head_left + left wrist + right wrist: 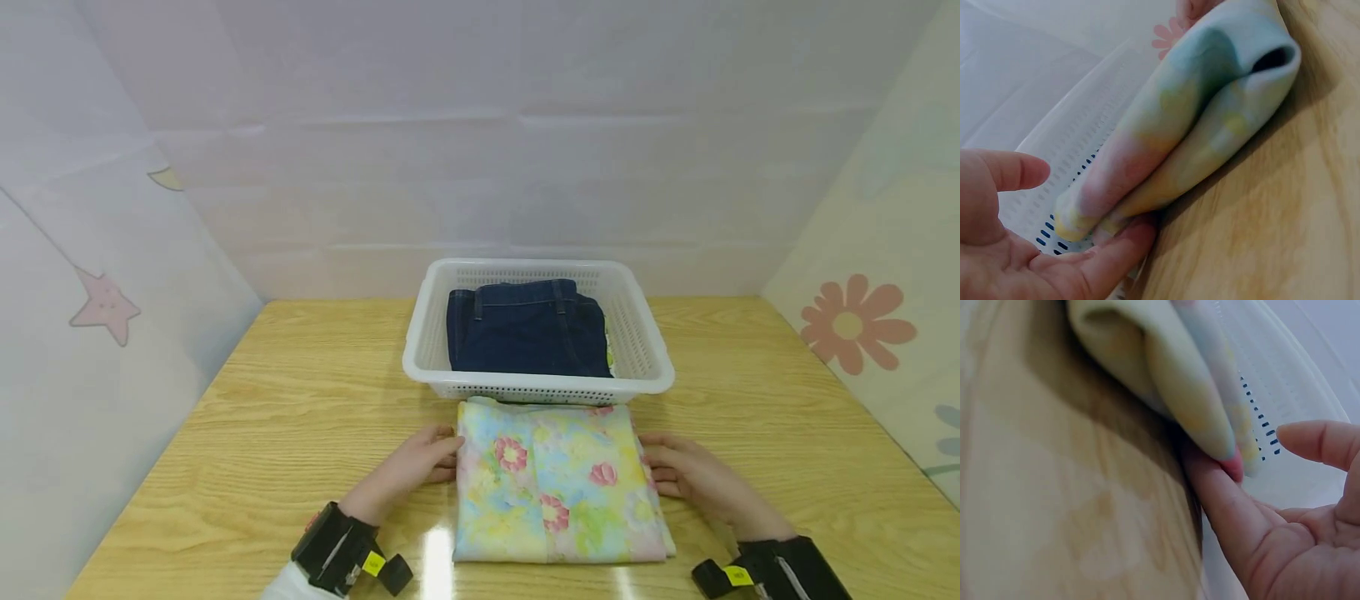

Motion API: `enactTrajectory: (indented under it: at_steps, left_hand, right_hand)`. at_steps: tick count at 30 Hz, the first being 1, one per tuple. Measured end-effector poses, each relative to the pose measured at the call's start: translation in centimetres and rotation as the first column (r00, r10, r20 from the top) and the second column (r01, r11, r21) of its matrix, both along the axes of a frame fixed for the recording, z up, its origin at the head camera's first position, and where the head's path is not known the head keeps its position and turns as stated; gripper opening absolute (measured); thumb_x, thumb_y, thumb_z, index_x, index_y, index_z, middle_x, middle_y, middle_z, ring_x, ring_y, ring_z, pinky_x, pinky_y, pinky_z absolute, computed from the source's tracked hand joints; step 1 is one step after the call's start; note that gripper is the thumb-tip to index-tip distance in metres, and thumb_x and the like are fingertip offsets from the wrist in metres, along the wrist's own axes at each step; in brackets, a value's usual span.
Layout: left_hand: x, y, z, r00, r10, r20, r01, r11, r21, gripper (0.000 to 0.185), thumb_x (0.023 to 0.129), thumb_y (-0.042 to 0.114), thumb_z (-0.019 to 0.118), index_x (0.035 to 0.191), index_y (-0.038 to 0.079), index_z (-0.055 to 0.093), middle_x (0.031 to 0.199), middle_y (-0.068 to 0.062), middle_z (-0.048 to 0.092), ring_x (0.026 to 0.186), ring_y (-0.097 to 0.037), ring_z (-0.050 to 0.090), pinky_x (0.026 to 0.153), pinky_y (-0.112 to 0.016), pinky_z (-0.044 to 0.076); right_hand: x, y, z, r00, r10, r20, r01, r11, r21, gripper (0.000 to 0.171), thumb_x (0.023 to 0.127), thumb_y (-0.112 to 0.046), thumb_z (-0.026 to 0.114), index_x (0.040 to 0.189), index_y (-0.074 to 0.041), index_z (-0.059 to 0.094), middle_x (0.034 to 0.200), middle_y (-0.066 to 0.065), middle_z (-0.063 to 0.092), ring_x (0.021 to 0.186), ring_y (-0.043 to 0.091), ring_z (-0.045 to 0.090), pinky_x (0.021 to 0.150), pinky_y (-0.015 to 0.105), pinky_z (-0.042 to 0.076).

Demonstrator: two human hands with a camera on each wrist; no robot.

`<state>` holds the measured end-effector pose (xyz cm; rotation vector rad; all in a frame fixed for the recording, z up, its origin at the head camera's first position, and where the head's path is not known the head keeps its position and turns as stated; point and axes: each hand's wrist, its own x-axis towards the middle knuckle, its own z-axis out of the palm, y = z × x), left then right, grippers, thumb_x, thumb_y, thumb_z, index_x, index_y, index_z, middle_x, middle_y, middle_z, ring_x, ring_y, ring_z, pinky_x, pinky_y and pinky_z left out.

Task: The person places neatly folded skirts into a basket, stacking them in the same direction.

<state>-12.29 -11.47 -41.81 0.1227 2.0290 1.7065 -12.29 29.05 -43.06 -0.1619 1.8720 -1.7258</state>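
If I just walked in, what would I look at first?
Probably the folded flowery cloth, bright pink, yellow and blue, lying on the wooden table near the front. The left hand and right hand touch its two sides, fingers fairly straight. Just behind it stands a white basket with folded dark blue jeans inside.

Staged recording booth made up like a home laundry corner, pale fabric backdrop walls (480,150) printed with a star (105,307) and flower (855,325) (nursery-like), wood-grain table (300,400), white laundry basket (645,350) holding folded jeans (525,333)
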Motion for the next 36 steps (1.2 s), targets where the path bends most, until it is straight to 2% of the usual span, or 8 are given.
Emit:
enactTrajectory:
  at_steps: [3, 7, 11, 16, 20, 26, 31, 36]
  left_hand:
    - [-0.2, 0.0, -0.4, 0.994, -0.048, 0.095, 0.035, 0.991, 0.129, 0.064, 0.109, 0.026, 0.044, 0.148, -0.023, 0.029, 0.135, -0.032, 0.058, 0.106, -0.016, 0.066, 0.097, -0.033, 0.058]
    - [-0.3, 0.3, -1.1, 0.987, -0.106, 0.123, 0.076, 0.971, 0.227, 0.060, 0.110, 0.026, 0.042, 0.148, -0.019, 0.033, 0.132, -0.023, 0.064, 0.104, -0.010, 0.066, 0.094, -0.028, 0.057]
    - [-0.1, 0.8, -1.7, 0.984, -0.114, 0.134, 0.074, 0.959, 0.274, 0.059, 0.109, 0.024, 0.044, 0.151, -0.016, 0.032, 0.138, -0.025, 0.062, 0.110, -0.012, 0.067, 0.099, -0.032, 0.057]
    - [0.2, 1.5, -1.9, 0.984, -0.114, 0.137, 0.071, 0.955, 0.290, 0.059, 0.109, 0.020, 0.044, 0.153, -0.014, 0.027, 0.145, -0.031, 0.054, 0.117, -0.017, 0.065, 0.105, -0.038, 0.055]
    - [0.4, 1.8, -1.9, 0.985, -0.103, 0.137, 0.060, 0.956, 0.287, 0.058, 0.108, 0.020, 0.045, 0.152, -0.014, 0.029, 0.144, -0.031, 0.055, 0.117, -0.017, 0.066, 0.105, -0.039, 0.055]
    - [0.6, 1.9, -2.2, 0.988, -0.066, 0.141, 0.023, 0.958, 0.285, 0.056, 0.109, 0.020, 0.043, 0.151, -0.013, 0.032, 0.140, -0.027, 0.060, 0.113, -0.017, 0.067, 0.101, -0.039, 0.057]
    - [0.7, 2.1, -2.5, 0.991, -0.026, 0.130, -0.012, 0.959, 0.282, 0.054, 0.109, 0.019, 0.043, 0.150, -0.014, 0.033, 0.135, -0.022, 0.065, 0.109, -0.014, 0.068, 0.097, -0.035, 0.058]
    - [0.7, 2.2, -2.5, 0.991, -0.003, 0.136, -0.037, 0.957, 0.287, 0.053, 0.109, 0.018, 0.042, 0.152, -0.013, 0.032, 0.137, -0.022, 0.063, 0.110, -0.013, 0.067, 0.097, -0.031, 0.058]
  right_hand:
    - [0.1, -0.4, -0.2, 1.000, 0.012, -0.005, -0.012, 1.000, 0.010, 0.064, 0.110, -0.017, 0.041, 0.144, 0.032, 0.016, 0.110, -0.005, 0.069, 0.097, 0.004, 0.070, 0.085, 0.024, 0.060]
    - [0.2, -1.1, -0.5, 0.999, 0.033, 0.013, -0.033, 0.999, -0.007, 0.066, 0.110, -0.018, 0.043, 0.146, 0.030, 0.015, 0.113, -0.005, 0.069, 0.101, 0.004, 0.068, 0.088, 0.027, 0.060]
    - [0.1, -1.6, -0.7, 0.998, 0.050, 0.035, -0.048, 0.997, -0.057, 0.066, 0.110, -0.017, 0.045, 0.148, 0.028, 0.016, 0.115, -0.004, 0.068, 0.103, 0.007, 0.069, 0.089, 0.030, 0.061]
    - [0.2, -2.1, -1.0, 0.995, 0.080, 0.066, -0.069, 0.985, -0.158, 0.057, 0.110, -0.015, 0.045, 0.146, 0.024, 0.026, 0.116, -0.004, 0.072, 0.106, 0.009, 0.071, 0.092, 0.030, 0.060]
    - [0.4, -2.6, -1.2, 0.990, 0.106, 0.094, -0.085, 0.976, -0.202, 0.055, 0.111, -0.017, 0.044, 0.151, 0.016, 0.025, 0.120, -0.005, 0.072, 0.110, 0.010, 0.071, 0.095, 0.030, 0.059]
    - [0.7, -3.0, -1.4, 0.991, 0.091, 0.093, -0.071, 0.977, -0.202, 0.065, 0.110, -0.018, 0.047, 0.156, 0.014, 0.013, 0.122, -0.005, 0.070, 0.111, 0.011, 0.070, 0.096, 0.031, 0.059]
    - [0.7, -3.0, -1.3, 0.992, 0.084, 0.097, -0.061, 0.973, -0.224, 0.056, 0.109, -0.016, 0.050, 0.153, 0.009, 0.024, 0.121, -0.004, 0.071, 0.111, 0.013, 0.071, 0.095, 0.032, 0.060]
    - [0.8, -3.1, -1.2, 0.994, 0.051, 0.100, -0.028, 0.977, -0.213, 0.061, 0.107, -0.014, 0.053, 0.153, 0.010, 0.021, 0.121, -0.003, 0.070, 0.111, 0.013, 0.071, 0.095, 0.034, 0.060]
